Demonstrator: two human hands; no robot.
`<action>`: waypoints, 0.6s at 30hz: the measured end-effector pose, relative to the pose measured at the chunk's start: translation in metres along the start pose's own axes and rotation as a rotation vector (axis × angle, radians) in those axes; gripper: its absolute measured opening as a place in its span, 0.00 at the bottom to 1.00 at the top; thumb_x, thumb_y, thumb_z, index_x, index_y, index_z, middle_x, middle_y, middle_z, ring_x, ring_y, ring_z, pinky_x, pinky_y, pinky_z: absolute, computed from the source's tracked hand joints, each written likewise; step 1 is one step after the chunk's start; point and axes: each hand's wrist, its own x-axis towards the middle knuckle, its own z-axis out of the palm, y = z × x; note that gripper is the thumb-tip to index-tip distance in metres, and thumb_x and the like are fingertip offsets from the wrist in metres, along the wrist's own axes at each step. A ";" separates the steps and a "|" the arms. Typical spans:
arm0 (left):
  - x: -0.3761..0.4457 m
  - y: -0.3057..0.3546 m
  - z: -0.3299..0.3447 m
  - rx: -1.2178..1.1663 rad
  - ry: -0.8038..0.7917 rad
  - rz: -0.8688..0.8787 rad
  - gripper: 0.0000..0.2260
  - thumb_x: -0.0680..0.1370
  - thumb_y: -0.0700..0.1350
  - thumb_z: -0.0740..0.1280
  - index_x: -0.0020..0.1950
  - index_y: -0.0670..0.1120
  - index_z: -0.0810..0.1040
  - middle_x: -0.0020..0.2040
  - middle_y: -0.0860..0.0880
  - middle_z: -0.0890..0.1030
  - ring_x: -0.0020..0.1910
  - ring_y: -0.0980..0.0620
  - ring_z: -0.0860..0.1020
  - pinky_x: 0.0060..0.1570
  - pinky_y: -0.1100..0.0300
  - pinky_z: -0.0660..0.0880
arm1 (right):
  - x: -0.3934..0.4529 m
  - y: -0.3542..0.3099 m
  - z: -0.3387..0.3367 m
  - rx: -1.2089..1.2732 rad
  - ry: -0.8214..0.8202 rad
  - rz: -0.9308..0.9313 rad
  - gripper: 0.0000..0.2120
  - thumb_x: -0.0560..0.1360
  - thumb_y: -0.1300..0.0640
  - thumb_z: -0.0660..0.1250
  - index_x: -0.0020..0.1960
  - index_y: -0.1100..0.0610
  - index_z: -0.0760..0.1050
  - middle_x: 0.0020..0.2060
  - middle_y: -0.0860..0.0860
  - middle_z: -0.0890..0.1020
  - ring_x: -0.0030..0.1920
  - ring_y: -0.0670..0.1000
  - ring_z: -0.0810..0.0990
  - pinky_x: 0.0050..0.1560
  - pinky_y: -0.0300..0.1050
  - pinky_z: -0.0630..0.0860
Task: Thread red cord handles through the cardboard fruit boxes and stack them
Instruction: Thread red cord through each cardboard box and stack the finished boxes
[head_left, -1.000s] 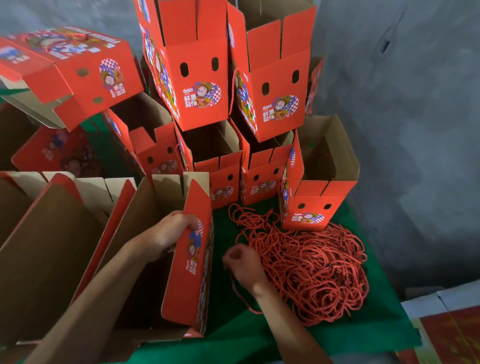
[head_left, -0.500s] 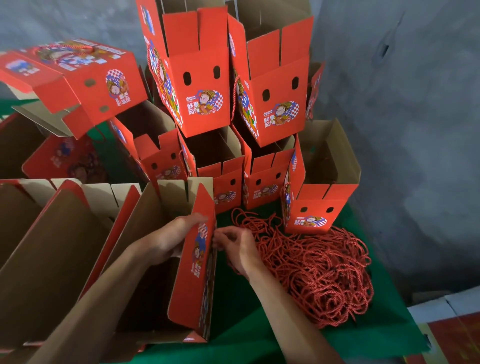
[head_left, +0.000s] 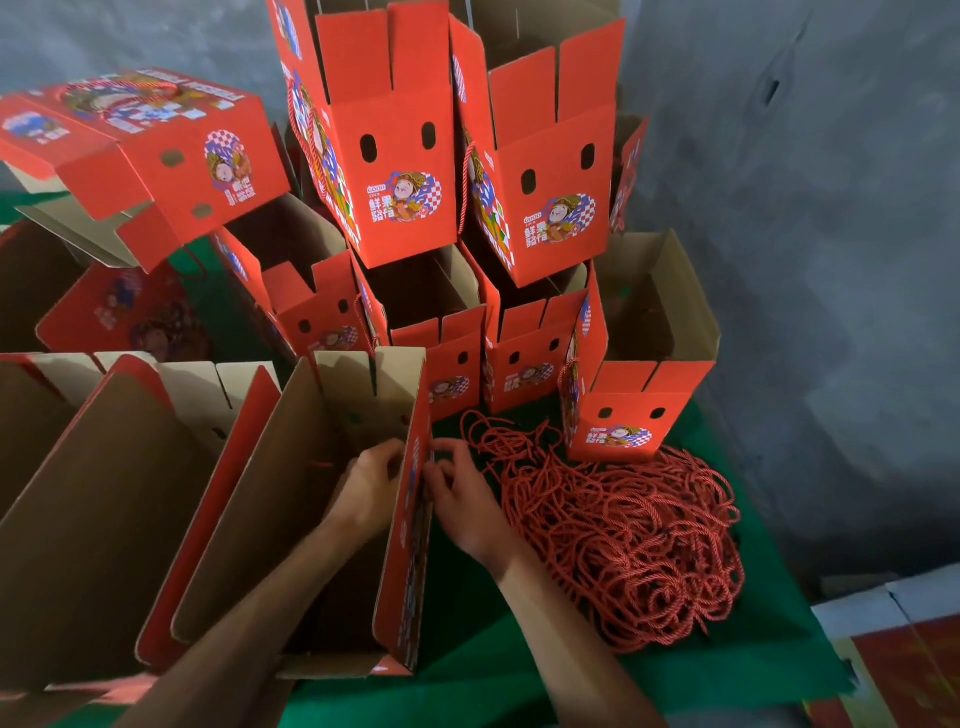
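Reaching into an open box (head_left: 291, 499) near the front edge of the table (head_left: 519, 670), the left hand (head_left: 371, 486) sits inside against the box's right wall, fingers curled at the wall, though whether they pinch anything cannot be told. The right hand (head_left: 460, 493) is just outside that same wall, fingertips bunched against the red cardboard; a cord end between them is too small to make out, so its grip cannot be told either. The two hands face each other with only the wall between them.

A heap of red cords (head_left: 623, 535) lies on the green cloth just right of the right hand, toward the table's right edge. A small box (head_left: 628, 415) with two oval holes stands touching the heap's far side.

Behind, along the table's far edge, a stack of boxes (head_left: 395, 171) rises, upper ones set into the open tops of lower ones. Each red front carries a cartoon figure on a blue-and-white check patch, white Chinese characters that seem to read 鲜果 above two more, and a small word above them, possibly "GOOD". A tilted box (head_left: 156, 156) lies on its side at the far left, a red cord looped on its top. More open boxes (head_left: 88, 493) stand at the left front.
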 end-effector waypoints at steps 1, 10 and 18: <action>0.000 0.001 0.001 -0.024 0.008 -0.045 0.10 0.82 0.43 0.65 0.62 0.43 0.77 0.55 0.44 0.83 0.52 0.47 0.84 0.59 0.44 0.80 | -0.003 0.004 -0.002 -0.009 -0.004 0.036 0.17 0.83 0.36 0.59 0.66 0.45 0.70 0.51 0.42 0.86 0.52 0.45 0.86 0.56 0.51 0.83; -0.003 -0.001 -0.006 -0.178 0.034 -0.345 0.07 0.84 0.43 0.62 0.58 0.43 0.77 0.53 0.39 0.82 0.49 0.43 0.84 0.46 0.49 0.82 | -0.056 0.085 -0.063 -0.903 0.490 0.323 0.11 0.82 0.48 0.66 0.60 0.50 0.81 0.58 0.50 0.78 0.60 0.53 0.78 0.56 0.47 0.76; -0.017 -0.001 -0.004 -0.309 -0.138 -0.428 0.24 0.83 0.65 0.54 0.67 0.49 0.71 0.60 0.40 0.80 0.59 0.40 0.80 0.65 0.38 0.72 | -0.066 0.089 -0.074 -0.777 0.495 0.257 0.06 0.81 0.48 0.69 0.49 0.50 0.82 0.47 0.45 0.81 0.49 0.49 0.80 0.47 0.45 0.75</action>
